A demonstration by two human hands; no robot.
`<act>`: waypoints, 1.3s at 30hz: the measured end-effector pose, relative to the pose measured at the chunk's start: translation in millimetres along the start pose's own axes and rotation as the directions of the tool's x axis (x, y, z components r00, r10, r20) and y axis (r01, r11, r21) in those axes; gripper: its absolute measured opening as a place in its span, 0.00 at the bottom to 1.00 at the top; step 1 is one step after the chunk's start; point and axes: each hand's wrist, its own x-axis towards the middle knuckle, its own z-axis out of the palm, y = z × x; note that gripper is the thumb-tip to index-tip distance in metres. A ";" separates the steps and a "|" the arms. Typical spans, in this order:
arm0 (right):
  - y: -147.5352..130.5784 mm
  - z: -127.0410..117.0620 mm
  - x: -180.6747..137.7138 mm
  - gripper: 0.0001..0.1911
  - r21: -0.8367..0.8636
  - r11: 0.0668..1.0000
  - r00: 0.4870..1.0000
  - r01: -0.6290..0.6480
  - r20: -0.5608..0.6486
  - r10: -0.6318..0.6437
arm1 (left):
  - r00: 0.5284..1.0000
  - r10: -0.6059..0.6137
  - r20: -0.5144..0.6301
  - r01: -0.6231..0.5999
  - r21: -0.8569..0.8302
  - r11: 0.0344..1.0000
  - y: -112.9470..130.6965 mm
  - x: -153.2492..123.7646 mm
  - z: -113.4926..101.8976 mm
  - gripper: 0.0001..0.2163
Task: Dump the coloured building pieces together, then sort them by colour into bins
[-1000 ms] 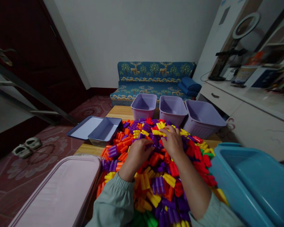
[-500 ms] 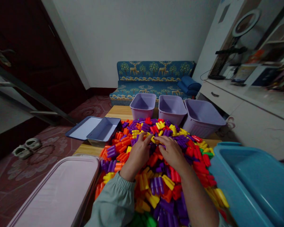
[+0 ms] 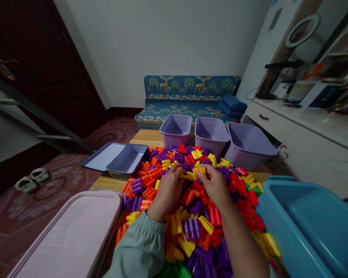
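Over the middle of a heap of plastic building blocks (image 3: 193, 229) in purple, red, orange, yellow and green, my two hands work close together. My left hand (image 3: 170, 187) is closed on a yellow block (image 3: 188, 176) at its fingertips. With thumb and fingers, my right hand (image 3: 216, 185) pinches another yellow block (image 3: 199, 170), whose round tube ends show. The two yellow blocks are very near each other; whether they touch I cannot tell. Each block looks like several short tubes joined side by side.
Three lilac bins (image 3: 211, 135) stand behind the heap on the wooden table (image 3: 147, 136). An opened blue-grey box (image 3: 127, 160) lies at the left, with a pale pink lidded container (image 3: 72, 231) nearer. A teal tub (image 3: 310, 227) stands at the right. Behind is a patterned sofa (image 3: 188, 100).
My fingers have closed on two yellow blocks. The right hand's block is lifted a little and turned so its tube ends show. The bins and boxes stay put.
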 end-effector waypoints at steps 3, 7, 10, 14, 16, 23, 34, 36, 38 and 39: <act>-4.9 -1.0 -1.1 0.13 0.014 0.999 0.999 0.038 0.036 -0.038 | 1.000 0.024 0.008 -0.024 -0.072 0.997 -3.7 1.4 1.3 0.12; -17.2 -1.4 -4.1 0.12 -0.008 0.998 0.982 0.064 0.179 -0.061 | 0.993 0.077 -0.093 -0.100 -0.276 0.956 -6.6 2.8 3.0 0.10; -23.7 -3.0 -6.3 0.14 0.079 0.997 0.976 0.011 0.214 -0.028 | 0.988 -0.027 -0.154 -0.053 -0.489 0.871 -7.2 3.4 2.3 0.07; -30.1 -8.0 -10.0 0.17 0.415 0.889 0.957 -0.193 0.280 0.077 | 0.981 -0.193 -0.001 0.107 -0.828 0.550 -3.8 5.4 -1.5 0.12; -33.6 -10.8 -11.6 0.19 0.532 0.797 0.939 -0.285 0.321 0.121 | 0.974 -0.215 0.077 0.157 -0.909 0.385 -0.9 6.7 -3.7 0.17; -33.6 -22.4 -7.1 0.18 0.320 0.913 0.961 -0.253 0.188 0.201 | 0.907 -0.415 -0.069 0.233 -0.739 0.632 -8.8 4.9 -19.8 0.14; -11.4 -9.9 -5.9 0.12 0.027 0.998 0.992 -0.054 0.118 0.050 | 0.997 -0.052 -0.056 0.037 -0.232 0.972 -15.1 0.3 -28.0 0.18; -15.1 -12.1 -6.4 0.10 -0.045 0.999 0.990 0.023 0.139 -0.016 | 0.984 -0.073 -0.162 0.039 -0.206 0.978 -14.8 1.2 -28.3 0.17; -19.8 -15.2 -6.4 0.09 -0.126 0.991 0.991 0.052 0.131 -0.036 | 0.980 -0.112 -0.167 0.072 -0.227 0.971 -12.9 1.4 -30.2 0.16; -22.0 -16.3 -6.4 0.09 -0.150 0.987 0.993 0.051 0.112 -0.035 | 0.985 -0.121 -0.126 0.087 -0.242 0.966 -11.1 1.0 -31.2 0.15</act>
